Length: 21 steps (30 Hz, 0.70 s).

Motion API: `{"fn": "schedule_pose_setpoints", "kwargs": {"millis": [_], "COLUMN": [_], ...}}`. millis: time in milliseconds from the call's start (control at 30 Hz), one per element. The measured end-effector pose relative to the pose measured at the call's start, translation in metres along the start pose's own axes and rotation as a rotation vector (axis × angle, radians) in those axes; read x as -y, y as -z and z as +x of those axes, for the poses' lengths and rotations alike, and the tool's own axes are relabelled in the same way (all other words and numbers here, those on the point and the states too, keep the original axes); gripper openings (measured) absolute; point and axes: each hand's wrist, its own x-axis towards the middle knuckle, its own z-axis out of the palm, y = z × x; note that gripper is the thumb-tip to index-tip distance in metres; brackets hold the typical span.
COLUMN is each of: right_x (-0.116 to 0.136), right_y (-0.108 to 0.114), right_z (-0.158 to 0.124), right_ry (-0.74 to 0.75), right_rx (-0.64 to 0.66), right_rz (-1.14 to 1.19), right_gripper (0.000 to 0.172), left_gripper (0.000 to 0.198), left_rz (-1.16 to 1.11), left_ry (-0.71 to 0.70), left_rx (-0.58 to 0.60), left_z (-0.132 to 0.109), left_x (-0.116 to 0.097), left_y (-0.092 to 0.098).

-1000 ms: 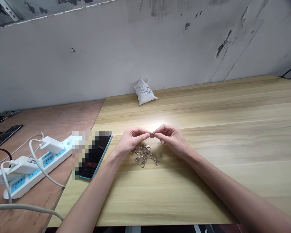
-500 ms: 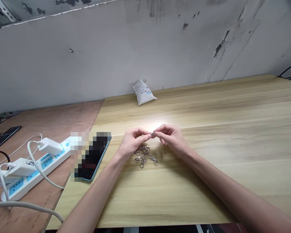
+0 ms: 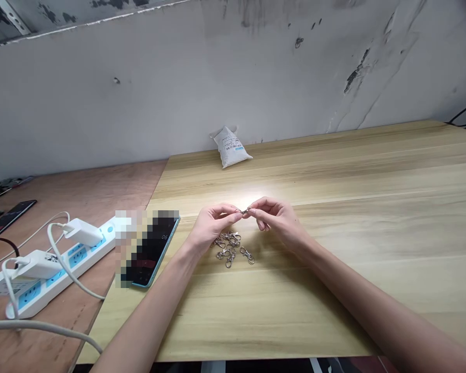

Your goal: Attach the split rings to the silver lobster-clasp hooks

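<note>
Between my two hands a small metal clasp is held just above the table, one end in each hand. My left hand pinches its left end between thumb and forefinger. The thumb and fingers of my right hand grip the right end. Fingertips hide part of the clasp. Below, on the tabletop, lies a loose pile of silver lobster clasps with rings. One clasp rests a little apart at the right of the pile.
A phone, partly pixelated, lies left of my left forearm. Farther left, a white power strip carries plugged-in chargers and cables. A white plastic packet sits against the wall at the back of the wooden table.
Both hands keep their pinch near the same spot. Slightly more of the clasp shows between the fingertips now. The whole view has shifted a little.
</note>
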Motion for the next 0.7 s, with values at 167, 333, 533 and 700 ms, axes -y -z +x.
{"fn": "schedule_pose_setpoints", "kwargs": {"millis": [167,333,533,700], "right_x": [-0.003,-0.001,-0.003,-0.005], "right_y": [0.001,0.004,0.005,0.006], "right_z": [0.000,0.000,0.003,0.003], "right_ry": [0.064,0.019,0.002,-0.061], "right_rx": [0.055,0.077,0.076,0.073], "right_rz": [-0.383,-0.523,-0.595,-0.548], "right_gripper": [0.025,0.017,0.017,0.018], "left_gripper": [0.019,0.013,0.008,0.017], "left_rz": [0.313,0.739,1.050,1.221], "left_ry": [-0.114,-0.320,-0.483,-0.593], "left_rx": [0.002,0.035,0.060,0.044], "left_z": [-0.001,0.001,0.005,0.001], "left_x": [-0.004,-0.003,0.006,0.009], "left_y": [0.009,0.016,0.018,0.005]}}
